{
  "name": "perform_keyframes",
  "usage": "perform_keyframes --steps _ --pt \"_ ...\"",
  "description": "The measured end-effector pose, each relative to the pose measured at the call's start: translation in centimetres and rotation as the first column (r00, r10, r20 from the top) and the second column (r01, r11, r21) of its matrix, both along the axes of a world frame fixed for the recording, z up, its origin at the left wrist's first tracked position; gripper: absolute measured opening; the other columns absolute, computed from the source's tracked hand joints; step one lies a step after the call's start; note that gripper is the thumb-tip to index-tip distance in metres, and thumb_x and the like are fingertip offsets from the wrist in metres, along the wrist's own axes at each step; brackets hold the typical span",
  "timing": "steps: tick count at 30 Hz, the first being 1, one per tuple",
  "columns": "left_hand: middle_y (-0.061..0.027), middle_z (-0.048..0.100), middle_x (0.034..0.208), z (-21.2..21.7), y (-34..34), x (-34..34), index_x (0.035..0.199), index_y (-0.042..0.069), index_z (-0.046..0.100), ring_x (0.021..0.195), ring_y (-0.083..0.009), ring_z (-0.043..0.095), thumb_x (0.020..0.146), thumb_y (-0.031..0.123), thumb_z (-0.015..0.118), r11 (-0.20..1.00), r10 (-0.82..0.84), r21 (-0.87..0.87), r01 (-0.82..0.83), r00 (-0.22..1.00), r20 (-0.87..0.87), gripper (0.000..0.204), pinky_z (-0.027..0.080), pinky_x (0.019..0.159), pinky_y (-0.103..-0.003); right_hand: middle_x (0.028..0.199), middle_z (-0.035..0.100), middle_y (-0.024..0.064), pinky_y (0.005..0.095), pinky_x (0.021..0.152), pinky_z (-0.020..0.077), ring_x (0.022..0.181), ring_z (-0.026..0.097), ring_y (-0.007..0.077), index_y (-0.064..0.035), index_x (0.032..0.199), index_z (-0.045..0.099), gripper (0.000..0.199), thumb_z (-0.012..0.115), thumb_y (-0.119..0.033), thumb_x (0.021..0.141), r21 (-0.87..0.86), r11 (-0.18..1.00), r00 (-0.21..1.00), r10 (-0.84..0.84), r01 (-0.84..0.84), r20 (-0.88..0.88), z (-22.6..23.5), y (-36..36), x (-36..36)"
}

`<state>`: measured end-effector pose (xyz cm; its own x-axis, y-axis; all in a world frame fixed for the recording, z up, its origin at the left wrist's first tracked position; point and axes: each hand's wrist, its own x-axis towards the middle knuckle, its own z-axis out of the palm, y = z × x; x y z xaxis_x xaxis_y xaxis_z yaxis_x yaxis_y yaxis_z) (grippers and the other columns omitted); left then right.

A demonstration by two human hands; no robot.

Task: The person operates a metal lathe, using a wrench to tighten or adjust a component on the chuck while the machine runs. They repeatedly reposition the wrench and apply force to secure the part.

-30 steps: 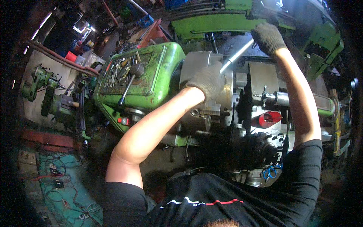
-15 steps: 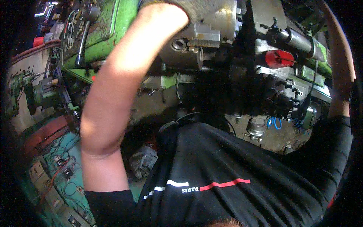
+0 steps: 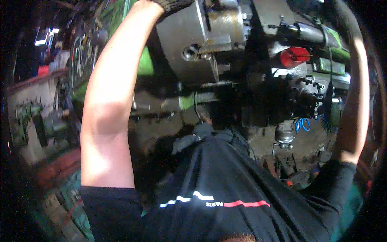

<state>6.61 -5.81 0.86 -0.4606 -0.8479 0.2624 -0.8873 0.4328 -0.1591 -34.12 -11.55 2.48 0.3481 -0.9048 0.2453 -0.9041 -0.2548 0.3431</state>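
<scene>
My left hand [image 3: 175,5], in a dark knitted glove, reaches to the top edge beside a large metal lathe chuck [image 3: 182,32]. Its fingers are cut off by the picture edge or hidden, so contact with the chuck is unclear. On the far right my right hand [image 3: 346,20], also dark-gloved, is raised near the green and grey cylindrical machine part [image 3: 312,34]. Blur and shadow hide its fingers. A cylindrical metal piece with a rusty surface [image 3: 225,24] sits against the chuck's right side.
A red container [image 3: 295,57] rests on the machine, above a bolted tool post [image 3: 308,96]. Below hang a blue coiled hose [image 3: 302,125] and a metal cup-shaped fitting [image 3: 284,136]. More green machinery [image 3: 34,121] stands at the left.
The view has shifted. My left forearm has swung left, uncovering more of the chuck face. My right arm now bends inward, and its gloved hand has come into sight.
</scene>
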Motion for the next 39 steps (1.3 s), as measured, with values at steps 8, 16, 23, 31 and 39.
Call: perform_keyframes --steps 8,16,23,31,39 --pt "-0.0224 0.078 0.098 -1.0 -7.3 -0.7 0.104 0.016 0.076 0.095 -0.0453 0.077 0.093 0.03 0.064 0.959 -0.281 0.04 0.282 0.959 -0.035 0.022 0.059 0.085 -0.058 0.107 0.076 0.0224 0.0527 0.091 0.057 0.105 0.074 0.045 -0.0029 0.117 0.073 0.056 0.059 -0.056 0.108 0.131 0.974 0.95 -0.213 0.187 0.227 0.6 15.6 -0.9" --pt "-0.0218 0.08 0.106 -1.7 -12.3 -1.5 0.118 0.013 0.079 0.108 -0.0396 0.079 0.096 0.033 0.067 0.889 -0.458 0.086 0.45 0.88 0.125 0.032 0.061 0.095 -0.053 0.092 0.071 0.02 0.0469 0.081 0.0587 0.083 0.072 0.0407 -0.0007 0.118 0.068 0.037 0.079 -0.029 0.097 0.315 0.876 0.817 -0.465 0.366 0.342 2.0 31.7 18.3" --pt "-0.0127 0.081 0.127 -2.1 -8.8 -4.3 0.128 0.014 0.082 0.126 -0.0356 0.073 0.098 0.032 0.072 0.962 -0.265 0.093 0.258 0.962 0.063 0.036 0.055 0.102 -0.059 0.105 0.072 0.0085 0.0359 0.079 0.059 0.09 0.071 0.0203 0.0005 0.128 0.067 0.055 0.084 -0.034 0.088 0.67 0.657 -0.142 -0.742 -0.347 0.655 0.1 28.5 16.1" --pt "-0.0043 0.074 0.129 -0.2 -9.4 -5.5 0.113 0.02 0.083 0.131 -0.0283 0.066 0.1 0.021 0.067 0.809 -0.566 0.017 0.588 0.77 0.292 0.021 0.059 0.1 -0.048 0.105 0.072 0.0038 0.0325 0.083 0.0558 0.094 0.067 0.0139 -0.0046 0.123 0.069 0.027 0.078 -0.018 0.102 0.469 0.883 -0.633 -0.385 -0.039 0.672 -7.1 29.2 39.6" --pt "-0.0002 0.068 0.143 -0.2 -11.0 -6.0 0.114 0.021 0.079 0.136 -0.0252 0.064 0.098 0.022 0.066 0.609 -0.725 -0.094 0.787 0.601 0.337 0.022 0.059 0.1 -0.045 0.094 0.064 0.0059 0.0361 0.072 0.0594 0.081 0.067 0.0183 -0.0087 0.118 0.059 0.022 0.07 -0.021 0.104 0.116 0.824 -0.809 -0.567 -0.555 0.154 -5.8 26.0 42.2"
